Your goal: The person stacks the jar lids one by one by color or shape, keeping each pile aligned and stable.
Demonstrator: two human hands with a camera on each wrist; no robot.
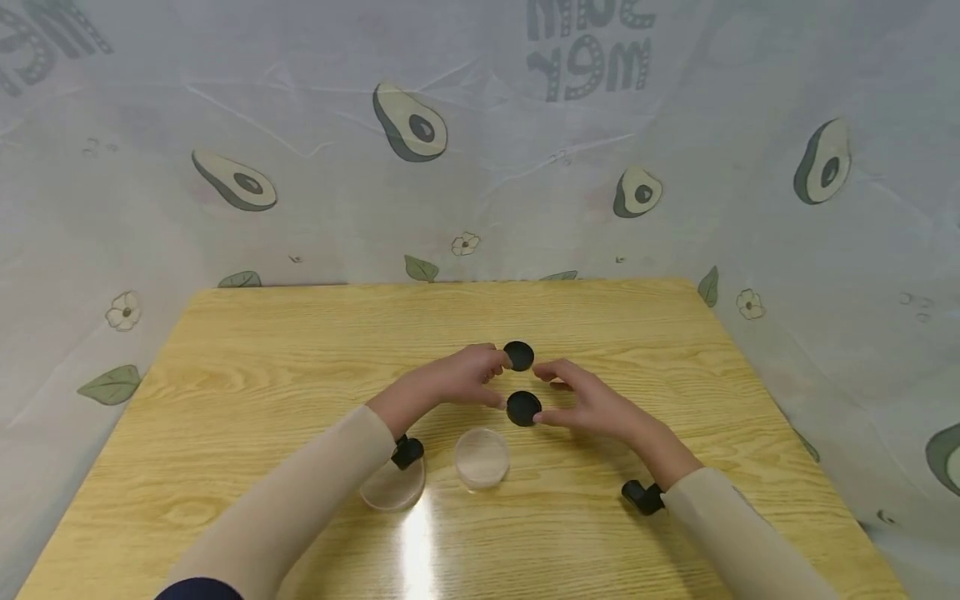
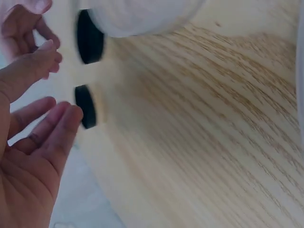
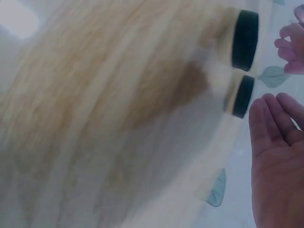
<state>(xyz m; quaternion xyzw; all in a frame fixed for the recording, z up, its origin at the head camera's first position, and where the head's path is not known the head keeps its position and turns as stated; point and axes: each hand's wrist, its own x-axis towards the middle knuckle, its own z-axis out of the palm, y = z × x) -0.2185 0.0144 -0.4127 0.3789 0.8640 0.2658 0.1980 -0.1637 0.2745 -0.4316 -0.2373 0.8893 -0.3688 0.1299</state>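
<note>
We see two round black lids on the wooden bench [image 1: 300, 333], one behind the other. The far lid [image 1: 518, 356] looks a bit smaller than the near lid [image 1: 523, 408], and there is a small gap between them. They lie between a person's two hands.

The left hand [image 1: 467, 379] has its fingers a little bent, with a wide gap between them and the thumb. Its fingertips are at the left edge of the far lid, and its thumb points to the near lid. The right hand [image 1: 592, 404] is spread in much the same way, with its thumb tip at the right edge of the near lid. Its fingers are just beside the far lid. We see nothing held in the hands, but we cannot tell if the tips really touch the lids.

Closer to us, a clear round tub [image 1: 482, 458] stands near the near lid. Another clear round tub [image 1: 392, 492] is to its left, partly hidden by the left sleeve [image 1: 292, 500]. Behind the bench hangs a pale cloth [image 1: 510, 192] with avocados, leaves and flowers on it.
</note>
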